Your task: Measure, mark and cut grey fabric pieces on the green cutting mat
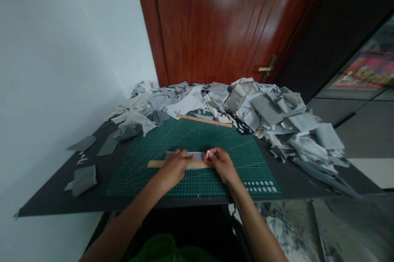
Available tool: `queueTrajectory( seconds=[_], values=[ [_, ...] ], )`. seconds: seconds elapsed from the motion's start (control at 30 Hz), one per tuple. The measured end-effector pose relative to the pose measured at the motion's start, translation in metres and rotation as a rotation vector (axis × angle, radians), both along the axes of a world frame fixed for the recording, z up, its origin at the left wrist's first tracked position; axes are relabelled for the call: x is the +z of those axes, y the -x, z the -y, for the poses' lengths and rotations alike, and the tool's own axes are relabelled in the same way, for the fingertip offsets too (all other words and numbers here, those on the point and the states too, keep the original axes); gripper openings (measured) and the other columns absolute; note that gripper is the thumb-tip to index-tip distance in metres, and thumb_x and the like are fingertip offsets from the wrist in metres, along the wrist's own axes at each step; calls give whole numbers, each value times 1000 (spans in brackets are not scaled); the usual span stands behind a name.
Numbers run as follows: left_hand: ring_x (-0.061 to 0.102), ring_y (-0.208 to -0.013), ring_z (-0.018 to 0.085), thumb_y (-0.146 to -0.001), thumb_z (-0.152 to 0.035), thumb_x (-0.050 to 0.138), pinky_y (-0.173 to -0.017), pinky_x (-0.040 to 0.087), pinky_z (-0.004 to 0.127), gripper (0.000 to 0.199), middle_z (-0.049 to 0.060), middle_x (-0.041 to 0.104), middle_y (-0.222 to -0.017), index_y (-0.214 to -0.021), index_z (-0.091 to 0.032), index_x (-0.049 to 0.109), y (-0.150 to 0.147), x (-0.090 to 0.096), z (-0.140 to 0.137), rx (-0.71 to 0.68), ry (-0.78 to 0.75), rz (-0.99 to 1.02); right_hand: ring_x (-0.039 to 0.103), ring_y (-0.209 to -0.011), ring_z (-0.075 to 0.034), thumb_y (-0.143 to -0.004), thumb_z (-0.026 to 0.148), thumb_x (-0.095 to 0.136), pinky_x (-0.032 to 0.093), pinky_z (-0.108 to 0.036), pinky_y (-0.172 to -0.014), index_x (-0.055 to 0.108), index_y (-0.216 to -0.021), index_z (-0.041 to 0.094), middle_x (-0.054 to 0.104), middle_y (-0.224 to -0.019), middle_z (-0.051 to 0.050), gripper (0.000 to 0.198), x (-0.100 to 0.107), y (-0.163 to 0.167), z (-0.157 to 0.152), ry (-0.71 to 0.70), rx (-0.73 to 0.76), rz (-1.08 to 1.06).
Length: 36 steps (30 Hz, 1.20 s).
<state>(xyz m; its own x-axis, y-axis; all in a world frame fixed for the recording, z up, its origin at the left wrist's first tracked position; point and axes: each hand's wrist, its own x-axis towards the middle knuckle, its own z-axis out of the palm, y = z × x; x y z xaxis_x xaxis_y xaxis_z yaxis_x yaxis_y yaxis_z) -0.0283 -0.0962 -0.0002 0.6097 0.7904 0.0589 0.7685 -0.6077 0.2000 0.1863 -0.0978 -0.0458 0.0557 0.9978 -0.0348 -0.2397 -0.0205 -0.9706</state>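
A grey strip of fabric [198, 156] lies on the green cutting mat [197, 184], with a wooden ruler [156, 164] laid across it. My left hand [175, 167] holds the ruler down on the cloth, fingers bent over it and thumb pointing right. At the right end of the strip, my right hand [222, 163] is closed in a pinch on a small pink piece [208, 153], which looks like tailor's chalk. Its fingertips are close to the ruler's right end, which they partly hide.
A second wooden ruler [205, 120] lies farther back, near black-handled scissors [243, 126]. Fabric scraps heap up at the back left [138, 110] and in a large pile [277, 114] at the right. Folded grey cloth [84, 180] sits by the table's left edge.
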Motion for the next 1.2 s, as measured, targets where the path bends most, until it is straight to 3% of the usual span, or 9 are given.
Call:
queueTrajectory(
  seconds=[0.17, 0.27, 0.33, 0.63, 0.77, 0.83, 0.93, 1.1, 1.2],
  values=[
    [58, -119, 32, -104, -27, 51, -104, 50, 53, 36, 14, 62, -126, -135, -19, 68, -14, -23, 22, 189, -124, 141, 67, -76, -20, -67, 67, 86, 59, -36, -76, 68, -77, 21, 70, -77, -2, 50, -1, 2, 1, -21, -24, 15],
    [41, -147, 36, -105, -30, 51, -119, 39, 55, 39, 17, 50, -154, -138, -16, 65, -17, -33, 28, 193, -194, 153, 67, -76, -20, -69, 65, 85, 60, -36, -77, 68, -78, 22, 70, -78, -2, 48, -1, 3, 2, -29, -32, 19],
    [32, -155, 37, -106, -34, 51, -124, 33, 56, 45, 18, 45, -161, -144, -14, 60, -16, -36, 30, 163, -194, 113, 67, -75, -20, -69, 65, 85, 60, -36, -77, 68, -78, 22, 70, -78, -2, 47, -1, 3, 2, -31, -37, 18],
    [34, -155, 38, -99, -61, 57, -126, 29, 57, 74, 21, 44, -162, -153, -11, 50, -11, -33, 31, 124, -131, 41, 68, -74, -20, -65, 67, 88, 61, -39, -78, 69, -80, 21, 72, -79, -2, 52, 4, 2, 5, 0, -40, -36],
    [32, -156, 38, -96, -69, 56, -126, 29, 58, 82, 21, 42, -164, -155, -13, 47, -9, -35, 31, 100, -132, 74, 67, -74, -20, -73, 64, 83, 59, -37, -74, 66, -87, 22, 73, -86, -3, 47, 6, -3, 6, -2, -89, -96],
    [32, -156, 39, -94, -73, 56, -126, 28, 59, 86, 22, 41, -164, -155, -13, 47, -9, -37, 30, 101, -129, 77, 68, -80, -22, -84, 60, 75, 57, -37, -75, 64, -90, 23, 73, -91, -5, 38, 8, -5, 8, -69, -166, -2],
    [33, -155, 40, -87, -82, 58, -126, 27, 60, 97, 24, 40, -164, -155, -13, 47, -9, -39, 29, 98, -118, 77, 69, -94, -25, -100, 49, 58, 55, -41, -89, 64, -96, 25, 74, -100, -8, 25, 12, -6, 13, -242, -187, 353],
    [33, -155, 42, -77, -91, 60, -126, 26, 60, 113, 24, 41, -163, -156, -13, 44, -10, -41, 29, 97, -109, 97, 59, -135, -28, -105, 22, 45, 32, -55, -120, 64, -109, 27, 75, -118, -8, 20, 16, -1, 21, -525, 134, 830],
    [32, -155, 42, -77, -92, 58, -126, 26, 60, 113, 24, 40, -164, -157, -13, 44, -10, -43, 29, 92, -111, 102, 55, -142, -28, -104, 15, 42, 26, -58, -123, 62, -111, 26, 76, -121, -9, 24, 11, -1, 19, -528, 180, 924]
  ],
)
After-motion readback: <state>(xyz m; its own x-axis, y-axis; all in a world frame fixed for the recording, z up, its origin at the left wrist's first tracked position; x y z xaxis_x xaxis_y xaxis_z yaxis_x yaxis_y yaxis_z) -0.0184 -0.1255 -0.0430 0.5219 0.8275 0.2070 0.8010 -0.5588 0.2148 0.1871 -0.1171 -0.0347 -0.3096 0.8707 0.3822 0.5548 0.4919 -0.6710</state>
